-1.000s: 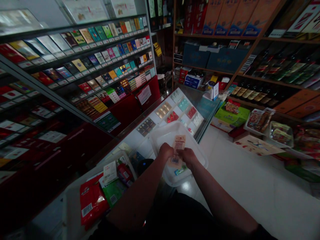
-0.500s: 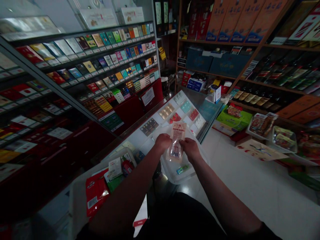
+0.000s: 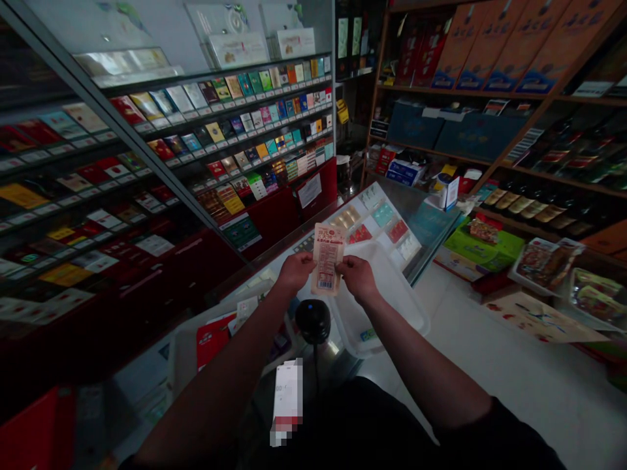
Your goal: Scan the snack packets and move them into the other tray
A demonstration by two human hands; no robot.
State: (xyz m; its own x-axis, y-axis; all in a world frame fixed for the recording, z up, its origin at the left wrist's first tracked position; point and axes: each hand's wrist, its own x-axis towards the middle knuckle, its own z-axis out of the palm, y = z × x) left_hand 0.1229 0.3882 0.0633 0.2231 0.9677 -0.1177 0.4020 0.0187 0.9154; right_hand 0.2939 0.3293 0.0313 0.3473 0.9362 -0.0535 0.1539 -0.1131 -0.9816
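Between both hands is a flat pinkish-beige snack packet (image 3: 327, 261) with red print, held upright, its barcode at the lower end. My left hand (image 3: 296, 273) pinches its left edge, and my right hand (image 3: 359, 279) grips its right edge; both are closed. Just below the packet stands a black barcode scanner (image 3: 313, 321) with a small blue light and a cable. To the right, under my right hand, is a white plastic tray (image 3: 416, 313) with a small green-blue packet (image 3: 367, 334) in it. At left, partly behind my left forearm, another white bin (image 3: 177, 365) holds a red packet (image 3: 211, 343) and other goods.
A glass counter (image 3: 421, 251) displays small boxes. Shelves of small packs (image 3: 255, 121) line the left wall. A phone (image 3: 287, 395) with a lit screen lies near my lap. Bottles (image 3: 526, 205), cartons (image 3: 484, 49) and packaged snacks (image 3: 543, 264) fill the right side.
Both hands have carried the packet left, from above the right tray to over the scanner, and tilted it more upright. The scanner and phone now show more fully.
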